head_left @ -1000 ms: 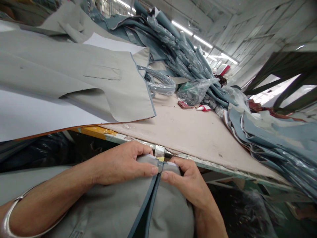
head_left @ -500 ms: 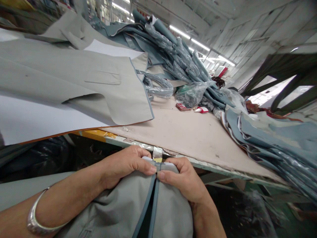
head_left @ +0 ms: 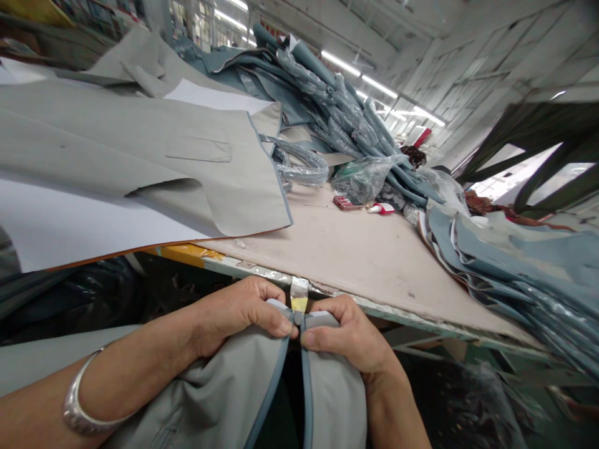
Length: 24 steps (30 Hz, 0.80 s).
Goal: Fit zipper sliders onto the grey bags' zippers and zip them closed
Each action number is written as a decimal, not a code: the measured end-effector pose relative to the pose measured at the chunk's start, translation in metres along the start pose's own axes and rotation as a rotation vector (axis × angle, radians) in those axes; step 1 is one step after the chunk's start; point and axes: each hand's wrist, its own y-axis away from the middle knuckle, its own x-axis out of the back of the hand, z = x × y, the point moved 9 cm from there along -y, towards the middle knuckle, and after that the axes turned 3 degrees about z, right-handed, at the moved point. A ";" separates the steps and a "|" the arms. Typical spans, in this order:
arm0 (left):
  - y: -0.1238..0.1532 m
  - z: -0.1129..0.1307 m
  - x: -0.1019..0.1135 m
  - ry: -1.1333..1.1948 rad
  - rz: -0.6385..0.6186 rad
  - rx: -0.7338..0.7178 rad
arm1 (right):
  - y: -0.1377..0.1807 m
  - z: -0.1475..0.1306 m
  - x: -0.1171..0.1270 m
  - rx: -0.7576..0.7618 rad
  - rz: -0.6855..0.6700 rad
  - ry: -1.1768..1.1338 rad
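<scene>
My left hand (head_left: 259,308) pinches the blue-trimmed edge of a grey fabric piece (head_left: 224,380), thumb on top. Opposite it, my right hand (head_left: 344,330) grips another blue-trimmed grey edge (head_left: 333,386), also between thumb and fingers. Both edges meet or nearly meet at the top, where a small light tab (head_left: 298,304) with a yellow end hangs just behind, by the table's front edge. Below the fingers the edges spread apart around a dark gap. A silver bangle (head_left: 77,399) circles my left wrist. Whether the two edges are joined I cannot tell.
The table (head_left: 346,249) lies right beyond my hands. Grey blue-edged fabric (head_left: 201,168) over white sheets covers its left side. Plastic-wrapped blue-grey rolls (head_left: 346,112) pile at the back, with more stacked pieces (head_left: 515,262) on the right. A small red item (head_left: 347,203) sits mid-table.
The two trimmed edges have drawn apart, so the dark gap between them is wider. My right hand has shifted slightly right and down; both hands keep their grip.
</scene>
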 end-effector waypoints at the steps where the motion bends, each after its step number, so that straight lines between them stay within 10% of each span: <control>1: 0.000 0.000 0.000 0.003 -0.001 -0.003 | 0.000 0.000 0.000 0.001 -0.003 -0.001; 24: -0.001 0.003 0.001 0.017 0.005 -0.025 | -0.001 -0.001 -0.001 0.009 0.024 -0.109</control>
